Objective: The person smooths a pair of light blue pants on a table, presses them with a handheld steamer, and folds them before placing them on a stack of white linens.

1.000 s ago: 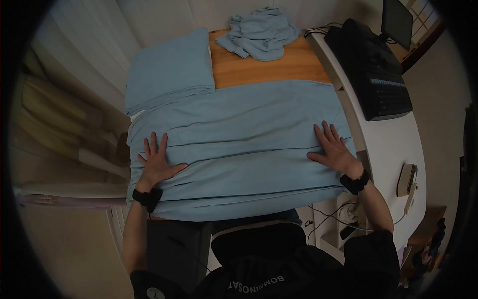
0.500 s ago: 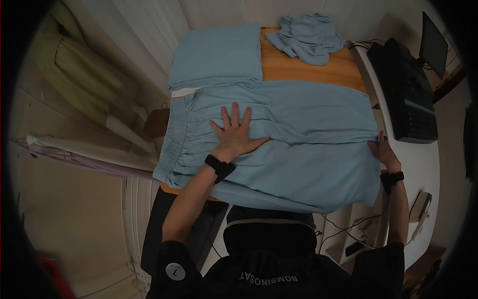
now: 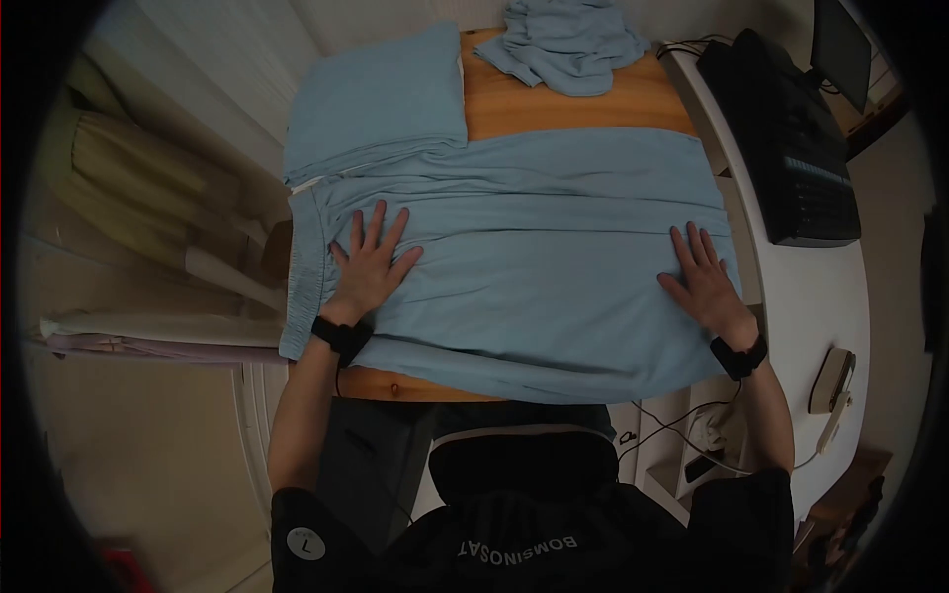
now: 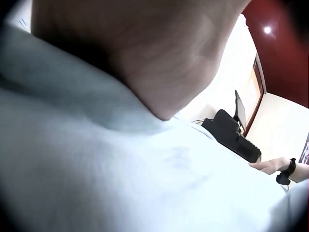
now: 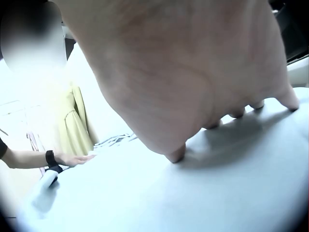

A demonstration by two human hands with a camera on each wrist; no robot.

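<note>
A light blue garment [image 3: 514, 287] with a gathered elastic waistband [image 3: 304, 272] lies spread across the wooden table, waistband to the left and hem to the right. A few long creases run along its length. My left hand [image 3: 369, 272] rests on it near the waistband, fingers spread and straight. Toward the hem, my right hand [image 3: 707, 292] lies on the cloth with its thumb apart from the fingers. In the right wrist view, the thumb and fingertips of the right hand [image 5: 183, 72] touch the fabric. The left hand's palm [image 4: 164, 63] is close over cloth in the left wrist view.
A folded blue stack [image 3: 381, 104] sits at the back left, and a crumpled blue cloth [image 3: 568, 44] at the back. Wooden tabletop [image 3: 573, 104] shows between them and the garment. On the right, a white desk [image 3: 811, 296] bears a black keyboard-like machine [image 3: 781, 138]. Cables hang below.
My right hand has moved from the hem edge onto the cloth. The left hand has shifted toward the waistband, which did not show a second ago. The garment's front part lies flatter.
</note>
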